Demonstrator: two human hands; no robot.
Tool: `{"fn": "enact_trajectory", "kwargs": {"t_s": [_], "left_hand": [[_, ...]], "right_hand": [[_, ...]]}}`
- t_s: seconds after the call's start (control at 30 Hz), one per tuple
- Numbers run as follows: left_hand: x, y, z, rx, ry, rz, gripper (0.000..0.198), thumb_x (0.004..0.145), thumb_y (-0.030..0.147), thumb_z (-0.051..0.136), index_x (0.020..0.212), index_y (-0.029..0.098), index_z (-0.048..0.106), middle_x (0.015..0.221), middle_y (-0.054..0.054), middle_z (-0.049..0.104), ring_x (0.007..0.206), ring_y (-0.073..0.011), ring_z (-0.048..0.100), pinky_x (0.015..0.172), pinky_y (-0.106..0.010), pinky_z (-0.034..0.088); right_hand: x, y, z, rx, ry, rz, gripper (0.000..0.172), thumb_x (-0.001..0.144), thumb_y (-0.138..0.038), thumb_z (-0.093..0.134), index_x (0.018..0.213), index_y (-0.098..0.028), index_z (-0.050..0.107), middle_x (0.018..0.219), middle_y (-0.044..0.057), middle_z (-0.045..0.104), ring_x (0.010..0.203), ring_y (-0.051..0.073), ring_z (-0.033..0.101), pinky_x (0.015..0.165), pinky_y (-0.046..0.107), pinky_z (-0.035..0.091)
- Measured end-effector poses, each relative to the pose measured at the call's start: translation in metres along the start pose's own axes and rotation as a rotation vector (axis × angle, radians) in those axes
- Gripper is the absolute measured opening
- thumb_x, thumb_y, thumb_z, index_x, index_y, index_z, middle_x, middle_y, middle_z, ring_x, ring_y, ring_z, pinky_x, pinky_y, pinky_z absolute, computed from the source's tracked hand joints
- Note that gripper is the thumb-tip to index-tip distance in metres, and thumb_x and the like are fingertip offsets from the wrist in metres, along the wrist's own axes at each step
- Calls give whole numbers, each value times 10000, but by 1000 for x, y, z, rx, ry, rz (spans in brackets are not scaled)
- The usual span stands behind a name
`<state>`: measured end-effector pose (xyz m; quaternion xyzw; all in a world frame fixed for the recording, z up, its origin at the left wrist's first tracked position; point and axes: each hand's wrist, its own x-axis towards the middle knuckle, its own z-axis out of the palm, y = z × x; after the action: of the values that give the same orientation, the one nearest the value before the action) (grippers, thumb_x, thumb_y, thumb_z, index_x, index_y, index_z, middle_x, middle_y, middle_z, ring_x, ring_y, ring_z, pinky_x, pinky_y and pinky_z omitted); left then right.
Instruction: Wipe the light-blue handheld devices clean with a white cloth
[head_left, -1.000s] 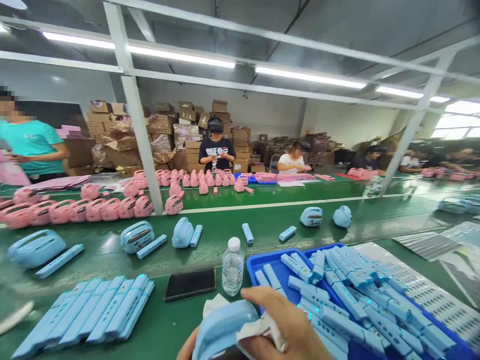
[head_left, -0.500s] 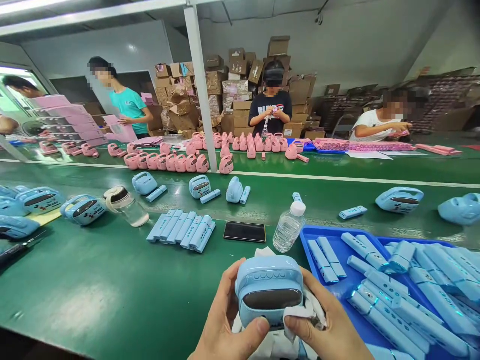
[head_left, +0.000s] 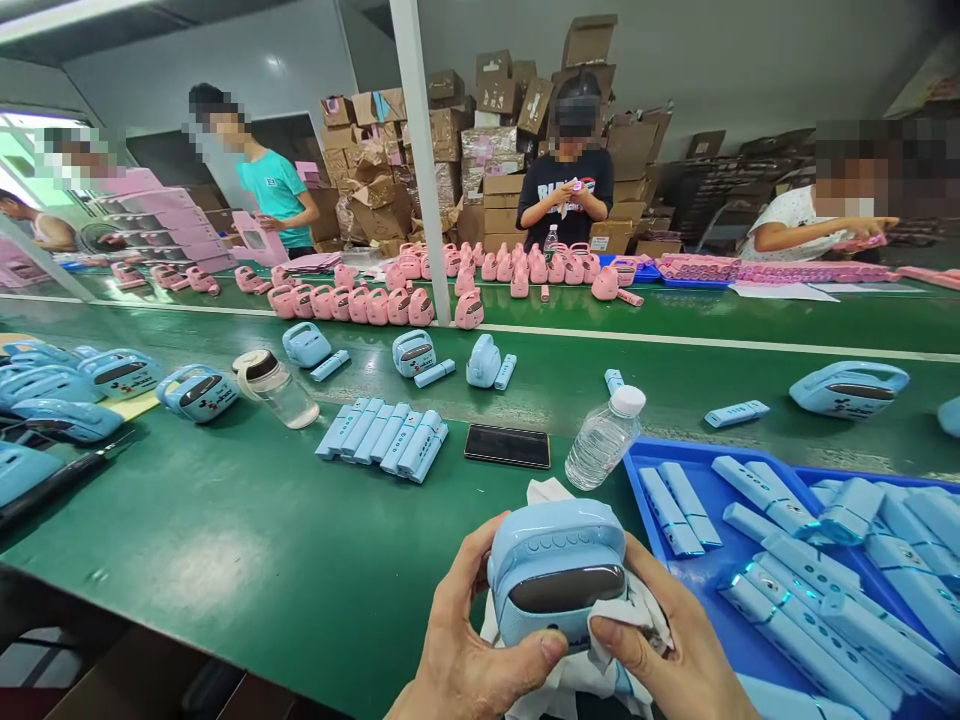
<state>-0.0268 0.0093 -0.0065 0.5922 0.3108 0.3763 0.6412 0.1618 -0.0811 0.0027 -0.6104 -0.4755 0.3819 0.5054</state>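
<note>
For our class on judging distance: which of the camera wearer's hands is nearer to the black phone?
Left. The left hand is almost straight below the black phone in the picture; the right hand is farther off, below and to the right.

blue handled unit (head_left: 555,530), handle up – dark oval panel (head_left: 568,589) – white cloth (head_left: 643,608) bunched lower right
</note>
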Motion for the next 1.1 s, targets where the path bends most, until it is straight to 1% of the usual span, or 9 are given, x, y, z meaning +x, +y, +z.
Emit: {"fn": "enact_trajectory", "kwargs": {"t_s": [0.07, 0.17, 0.3, 0.43, 0.57, 0.73, 0.87, 1.0, 1.1], "left_hand": [[-1, 3, 1, 17, -5, -11, 801, 693, 539, 874, 1371, 273, 543, 1284, -40, 713, 1193, -281, 656, 1019, -313, 532], [-2, 6, -3, 23, -87, -44, 769, 774, 518, 815, 1426, 300, 471, 1364, -39, 671, 1242, -277, 638, 1059, -330, 517], [-3, 4, -14, 42, -188, -52, 752, 834, 507, 759, 1482, 318, 427, 1461, -49, 610, 1340, -307, 579, 1124, -388, 491], [-4, 4, -18, 130, -141, -60, 798, 806, 483, 799, 1499, 338, 431, 1500, -34, 582, 1356, -316, 570, 1159, -416, 473], [-7, 8, -15, 128, -121, -64, 794, 790, 455, 828, 1491, 378, 462, 1492, 6, 594, 1373, -284, 564, 1151, -353, 487], [-18, 0, -12, 127, -43, 13, 806, 779, 423, 856, 1492, 386, 481, 1504, 24, 600, 1368, -266, 579, 1158, -315, 488], [-24, -9, -12, 163, -2, 116, 807, 799, 370, 838, 1506, 412, 451, 1523, 48, 582, 1375, -254, 575, 1162, -306, 483], [-20, -3, -17, 185, -55, 12, 800, 815, 451, 804, 1521, 355, 442, 1524, -17, 577, 1377, -311, 565, 1183, -399, 472], [-16, 8, -23, 185, -105, -71, 785, 822, 494, 774, 1516, 313, 455, 1527, -57, 565, 1382, -339, 548, 1193, -441, 456]], "right_hand": [[1, -4, 2, 35, 7, 40, 693, 914, -604, 655, 1508, -302, 465, 1494, 36, 593, 1351, 297, 551, 1078, 328, 493], [2, -10, 5, 74, 22, 104, 739, 882, -637, 671, 1490, -266, 475, 1459, 53, 622, 1288, 299, 591, 1008, 334, 523], [3, -16, 11, 46, 56, 122, 692, 857, -637, 673, 1415, -255, 529, 1418, 55, 647, 1285, 304, 590, 1002, 337, 521], [3, -24, 18, -18, 75, 199, 735, 767, -521, 778, 1396, -273, 489, 1333, 53, 686, 1125, 276, 672, 938, 334, 544], [0, -30, 23, 38, 65, 224, 722, 755, -518, 797, 1358, -272, 486, 1262, 51, 703, 1077, 273, 688, 926, 343, 547], [-6, -25, 24, 66, 86, 170, 754, 774, -592, 795, 1382, -292, 464, 1288, 46, 683, 1068, 248, 670, 913, 304, 553], [-7, -15, 23, 76, 65, 115, 800, 756, -525, 847, 1413, -295, 452, 1310, 49, 681, 1062, 255, 678, 901, 302, 561], [-2, -15, 25, 190, 36, 126, 747, 753, -518, 843, 1360, -268, 487, 1176, 31, 715, 1029, 250, 681, 874, 293, 561], [-1, -21, 29, 196, 48, 148, 759, 732, -538, 837, 1353, -261, 501, 1180, 33, 712, 1044, 260, 683, 868, 301, 566]]}}
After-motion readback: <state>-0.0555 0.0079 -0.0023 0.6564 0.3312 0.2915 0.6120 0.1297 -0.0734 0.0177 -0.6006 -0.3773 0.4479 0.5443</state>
